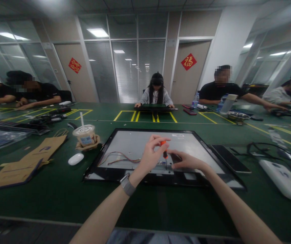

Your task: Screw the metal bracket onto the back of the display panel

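An orange-and-black screwdriver [165, 149] stands nearly upright on a flat display panel [125, 140]. My left hand [152, 153] grips its handle between thumb and fingers. The tip meets the panel's near edge, by a small circuit strip [162, 163]. Just right of the shaft is my right hand [186, 160], its thumb and fingers apart; whether a fingertip touches the shaft I cannot tell. The panel has a grey back and a black frame. A thin bundle of wires [125, 156] curves across its left part.
A lidded cup with a straw [84, 134], a white mouse [76, 159] and a paper bag [30, 159] are on the left. At right are a black phone [230, 158], cables and a white device [284, 179]. Several people sit around the green table [104, 208].
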The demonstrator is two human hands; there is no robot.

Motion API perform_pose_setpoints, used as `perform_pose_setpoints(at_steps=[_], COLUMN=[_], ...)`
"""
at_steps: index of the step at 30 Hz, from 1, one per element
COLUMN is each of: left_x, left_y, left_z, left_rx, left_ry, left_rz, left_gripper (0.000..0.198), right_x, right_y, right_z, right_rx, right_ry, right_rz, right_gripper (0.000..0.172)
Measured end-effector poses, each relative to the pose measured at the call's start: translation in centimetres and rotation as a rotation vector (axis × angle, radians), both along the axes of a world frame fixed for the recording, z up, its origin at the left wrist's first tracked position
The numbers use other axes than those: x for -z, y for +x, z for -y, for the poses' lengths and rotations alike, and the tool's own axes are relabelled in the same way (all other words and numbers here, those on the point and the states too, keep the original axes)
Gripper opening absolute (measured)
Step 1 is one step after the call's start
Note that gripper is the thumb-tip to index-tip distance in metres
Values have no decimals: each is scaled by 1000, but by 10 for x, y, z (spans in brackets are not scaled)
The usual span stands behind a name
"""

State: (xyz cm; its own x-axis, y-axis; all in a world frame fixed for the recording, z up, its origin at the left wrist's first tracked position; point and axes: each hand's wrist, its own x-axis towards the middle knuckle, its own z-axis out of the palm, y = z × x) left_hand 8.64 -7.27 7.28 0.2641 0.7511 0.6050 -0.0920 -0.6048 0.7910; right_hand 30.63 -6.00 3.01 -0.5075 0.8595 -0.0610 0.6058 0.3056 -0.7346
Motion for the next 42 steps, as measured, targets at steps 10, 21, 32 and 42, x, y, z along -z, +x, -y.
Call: perform_pose_setpoints(at_steps=[10,21,32,42], left_x=[-2,-1,1,3], left_y=[-1,0,1,3], left_z=[-1,1,2,4], left_rx=[88,13,-14,-196], left_ry=[-42,2,10,74], left_rz=[16,7,-17,-52], left_gripper=[30,29,28,18], right_x=[5,3,4,4], right_y=[1,1,2,1], right_z=[-3,-2,-3,-3], right_rx=[19,-18,-6,-9], right_ry=[12,24,15,2], right_rz=[7,-8,6,2], right_gripper=[83,78,77,80])
